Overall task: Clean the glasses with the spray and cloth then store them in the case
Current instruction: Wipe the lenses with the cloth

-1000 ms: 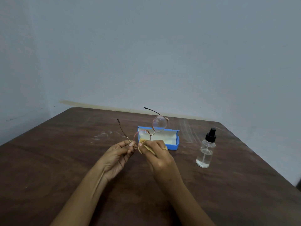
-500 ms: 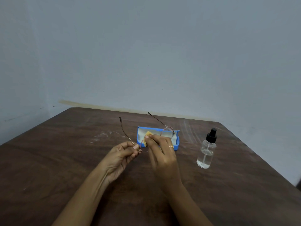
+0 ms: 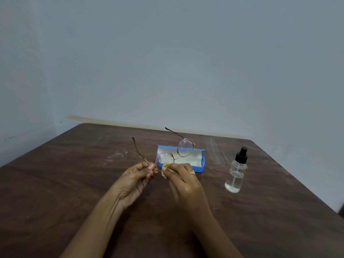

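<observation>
— While I hold the thin round-lensed rose-gold wire glasses (image 3: 175,155) up over the brown wooden table (image 3: 74,174), how will they handle?

— Light, springy, easily bent, I judge; lenses smudge. Take the frame at the hinge, as my left hand (image 3: 135,180) does, fingers pinched there. My right hand (image 3: 183,180) has fingers clamped on the small yellow cloth (image 3: 165,165) at the near lens.

— Count?

— One pair, one cloth, one open blue case (image 3: 197,165) at twelve o'clock, one clear black-capped spray bottle (image 3: 235,175) at two o'clock.
</observation>
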### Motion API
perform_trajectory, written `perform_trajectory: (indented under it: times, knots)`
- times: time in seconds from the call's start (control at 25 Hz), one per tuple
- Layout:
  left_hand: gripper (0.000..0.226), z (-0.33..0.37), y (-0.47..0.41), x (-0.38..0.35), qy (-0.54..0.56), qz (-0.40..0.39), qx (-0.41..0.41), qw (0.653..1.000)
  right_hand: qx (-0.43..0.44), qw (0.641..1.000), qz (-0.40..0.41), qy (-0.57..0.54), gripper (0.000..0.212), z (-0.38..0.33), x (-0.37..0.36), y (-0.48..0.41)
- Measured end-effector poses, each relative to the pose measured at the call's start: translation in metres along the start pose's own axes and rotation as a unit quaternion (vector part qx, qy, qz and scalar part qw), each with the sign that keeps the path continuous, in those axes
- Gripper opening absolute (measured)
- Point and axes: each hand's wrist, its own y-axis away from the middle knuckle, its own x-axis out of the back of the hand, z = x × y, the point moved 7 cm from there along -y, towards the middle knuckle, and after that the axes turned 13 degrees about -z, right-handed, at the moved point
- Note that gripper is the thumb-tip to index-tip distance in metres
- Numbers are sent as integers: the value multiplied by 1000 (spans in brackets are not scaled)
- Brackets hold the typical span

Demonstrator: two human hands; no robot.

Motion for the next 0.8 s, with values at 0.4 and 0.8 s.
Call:
perform_trajectory:
  times: [0.4,0.8]
  knots:
    - [18,-4,0,-3,-65,-8,10,998,-60,995,76,-33,18,14,12,-1]
    - [18,-1,-2,-3,-26,-36,-15,999,38,999,12,-32,19,-9,1,-3]
